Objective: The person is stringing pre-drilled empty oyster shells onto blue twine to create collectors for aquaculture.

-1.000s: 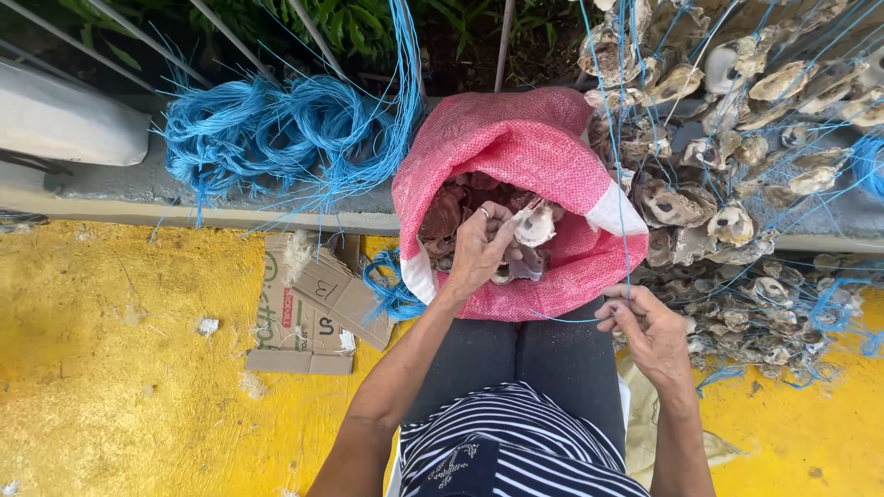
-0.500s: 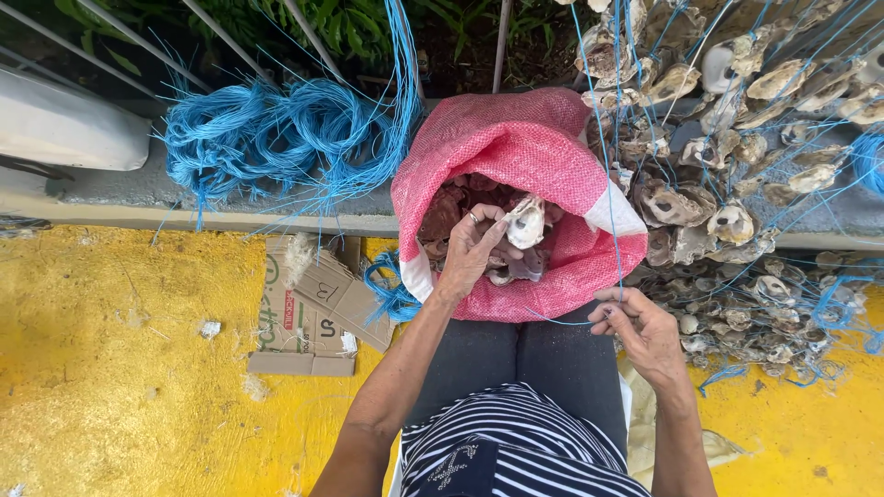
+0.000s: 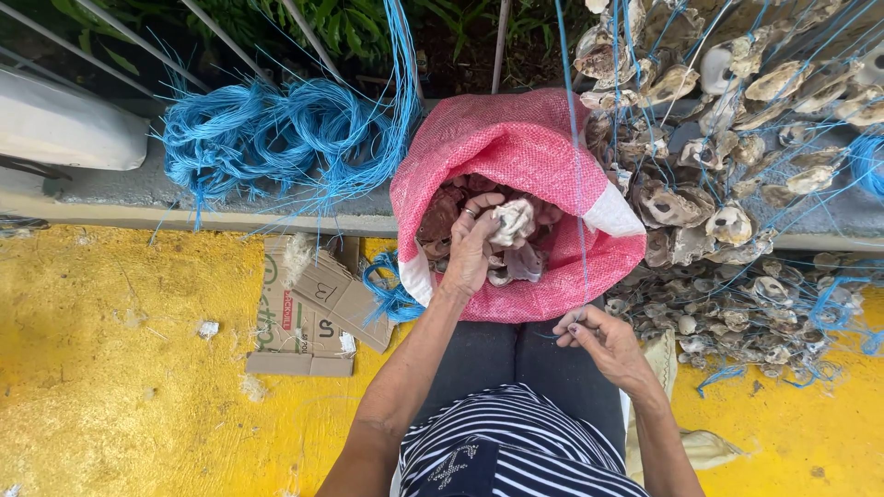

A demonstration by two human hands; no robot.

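Here the left hand (image 3: 474, 247) is closed around a pale shell (image 3: 513, 221) inside the mouth of the pink sack (image 3: 516, 147), which leans open toward the person's lap for easy reach. Just below the sack, the right hand (image 3: 599, 340) pinches a blue string (image 3: 573, 138) running up taut past the sack, beside strung shells (image 3: 727, 184) on its right.

One view is given, taken from a camera worn on the head and aimed steeply down over the lap. The pink sack (image 3: 525, 147) is seen close ahead, the yellow floor (image 3: 110, 368) at left, strung shells (image 3: 737, 138) at right. No second view is supplied.
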